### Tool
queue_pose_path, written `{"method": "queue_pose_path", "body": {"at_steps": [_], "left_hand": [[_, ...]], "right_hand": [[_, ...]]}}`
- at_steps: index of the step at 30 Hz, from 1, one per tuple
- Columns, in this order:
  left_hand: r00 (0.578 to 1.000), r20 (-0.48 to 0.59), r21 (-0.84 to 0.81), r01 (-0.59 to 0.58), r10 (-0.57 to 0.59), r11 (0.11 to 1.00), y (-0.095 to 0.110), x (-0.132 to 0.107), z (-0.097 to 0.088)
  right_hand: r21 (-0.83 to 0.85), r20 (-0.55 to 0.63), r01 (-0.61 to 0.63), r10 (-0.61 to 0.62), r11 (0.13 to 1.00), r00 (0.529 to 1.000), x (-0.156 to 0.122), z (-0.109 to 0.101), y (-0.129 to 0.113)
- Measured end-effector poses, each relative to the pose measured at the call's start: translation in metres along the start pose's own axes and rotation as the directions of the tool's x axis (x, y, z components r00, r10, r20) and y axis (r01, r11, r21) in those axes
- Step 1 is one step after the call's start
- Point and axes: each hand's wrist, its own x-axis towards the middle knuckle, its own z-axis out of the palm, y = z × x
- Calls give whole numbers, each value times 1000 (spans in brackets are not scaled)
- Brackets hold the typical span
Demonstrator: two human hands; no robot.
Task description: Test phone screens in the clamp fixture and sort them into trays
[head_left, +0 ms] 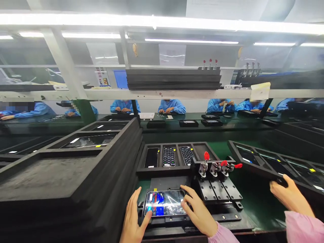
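Observation:
A phone-like screen unit, lit with blue and red patches and glare, lies sideways on a black fixture. At its left end is my left hand, fingers stretched out and the thumb touching the lower left corner. My right hand, in a pink sleeve, has its fingers spread at the screen's right end, some touching the edge. Beside them stand toggle clamps with red tips over black blocks. Another hand in a pink sleeve touches the tray on the right.
Stacked black foam trays rise at the left. Behind the fixture, a tray holds several phone screens, two showing keypads. A tilted tray with more screens lies at the right. People in blue work across the bench; a shelf beam crosses overhead.

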Motion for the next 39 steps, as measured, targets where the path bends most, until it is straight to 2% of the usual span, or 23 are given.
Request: {"method": "queue_pose_path", "body": {"at_steps": [3,6,9,14,18,23,26,29,32,34,36,39], "left_hand": [[1000,2,-40,3,-3,999,1,0,-1],[1000,-19,-60,-21,20,998,2,0,3],[999,-27,-82,-30,28,996,3,0,6],[1000,-15,-96,-19,18,995,3,-1,5],[999,23,-82,-23,25,996,3,-1,2],[1000,-12,-101,-20,19,995,7,-5,-4],[998,-58,-132,3,-10,991,11,-9,-7],[995,-99,-159,6,-22,987,14,-11,-9],[993,-113,-164,-3,-15,986,13,-13,-11],[992,-122,-162,-4,-16,987,11,-14,-12],[990,-136,-160,5,-27,987,7,-15,-14],[991,-125,-173,21,-43,985,3,-18,-15]], "right_hand": [[120,-79,-65,75,991,994,2,5,7],[146,-18,-119,123,982,992,10,11,13],[74,61,-110,106,991,993,19,14,12],[-75,115,-114,123,991,986,24,14,8],[-94,140,-112,125,989,982,24,14,9],[-35,151,-113,117,993,982,24,13,14],[80,113,-129,120,988,986,25,10,7],[178,99,-67,50,982,994,32,8,-12],[114,238,57,-84,992,968,41,8,-34],[64,312,105,-120,992,942,47,8,-40],[52,289,73,-86,996,954,49,10,-36],[123,141,-52,34,991,989,43,12,-14]]}}
